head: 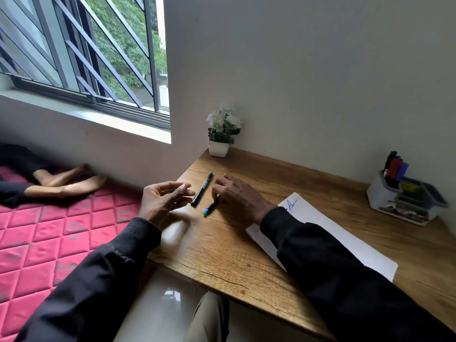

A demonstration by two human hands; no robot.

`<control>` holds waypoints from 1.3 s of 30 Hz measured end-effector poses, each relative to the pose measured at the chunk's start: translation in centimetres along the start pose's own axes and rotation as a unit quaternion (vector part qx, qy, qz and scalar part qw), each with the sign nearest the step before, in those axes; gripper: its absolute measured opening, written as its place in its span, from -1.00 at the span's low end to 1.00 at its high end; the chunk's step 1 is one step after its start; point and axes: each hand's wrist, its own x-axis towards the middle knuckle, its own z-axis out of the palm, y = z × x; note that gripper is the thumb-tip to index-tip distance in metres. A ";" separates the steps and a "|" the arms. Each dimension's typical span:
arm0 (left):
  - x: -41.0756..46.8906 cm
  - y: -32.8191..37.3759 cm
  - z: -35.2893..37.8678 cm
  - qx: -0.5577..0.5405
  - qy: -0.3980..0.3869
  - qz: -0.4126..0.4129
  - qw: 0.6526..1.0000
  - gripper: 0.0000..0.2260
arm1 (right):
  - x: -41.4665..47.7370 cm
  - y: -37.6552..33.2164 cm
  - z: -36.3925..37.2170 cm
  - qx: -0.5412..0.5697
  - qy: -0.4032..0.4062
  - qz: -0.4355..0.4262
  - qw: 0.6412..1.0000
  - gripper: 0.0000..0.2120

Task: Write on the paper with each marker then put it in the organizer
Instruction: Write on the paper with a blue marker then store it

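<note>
Right hand [237, 196]: fingers [218, 191] curl down onto the near marker [209, 208] and appear to pinch its upper end where it lies on the desk [222, 248], at 9 o'clock from the paper [357, 245].
Left hand [162, 201]: I see it loosely spread, holding nothing.
Far marker [202, 188]: flat between both hands, untouched.
Risk: I judge the end pinch shallow. The marker could pivot, knock its neighbour, or roll off the desk's left edge.
Organizer [385, 201]: at 2 o'clock from the paper, well apart. Stored markers [394, 166] stand in its back compartment; the front trays are unclear.

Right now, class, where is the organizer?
In the head view, the organizer stands on the desk, far right by the wall, beyond the paper.
</note>
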 end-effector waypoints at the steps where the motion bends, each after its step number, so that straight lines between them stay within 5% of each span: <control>1: 0.0 -0.1 0.2 -0.004 -0.006 -0.006 1.000 -0.78 | -0.2 0.2 -0.2 -0.003 -0.007 0.001 1.000 -0.89; 4: -0.1 -0.3 1.3 -0.021 -0.028 -0.016 0.999 -0.78 | -1.2 1.2 -0.7 0.033 -0.011 0.037 0.999 -0.91; 7: 0.0 -0.5 2.8 -0.003 -0.052 -0.007 0.999 -0.78 | -2.8 2.5 -1.5 0.182 0.059 0.111 0.975 -0.75; 14: -0.1 -0.8 8.3 0.065 -0.135 0.039 0.988 -0.70 | -7.7 3.3 -5.0 0.507 0.275 0.249 0.778 -0.86; 17: -0.6 -0.8 10.9 0.057 -0.166 0.039 0.984 -0.70 | -9.5 2.9 -5.1 0.558 0.306 0.257 0.727 -0.90; 22: -1.3 -0.8 13.6 0.055 -0.167 0.072 0.982 -0.81 | -11.5 2.2 -4.8 0.556 0.325 0.254 0.721 -0.96; 28: -1.4 -0.4 14.2 0.188 -0.226 0.151 0.944 -0.84 | -12.6 2.0 -6.0 0.608 0.241 0.261 0.710 -0.84; 35: -0.7 1.4 15.4 0.216 -0.279 0.088 0.931 -0.88 | -12.8 3.2 -7.0 0.604 0.235 0.254 0.718 -0.71; 39: 0.6 1.9 12.3 0.195 -0.208 0.041 0.957 -0.85 | -16.1 6.4 -9.3 0.647 0.357 0.296 0.606 -0.65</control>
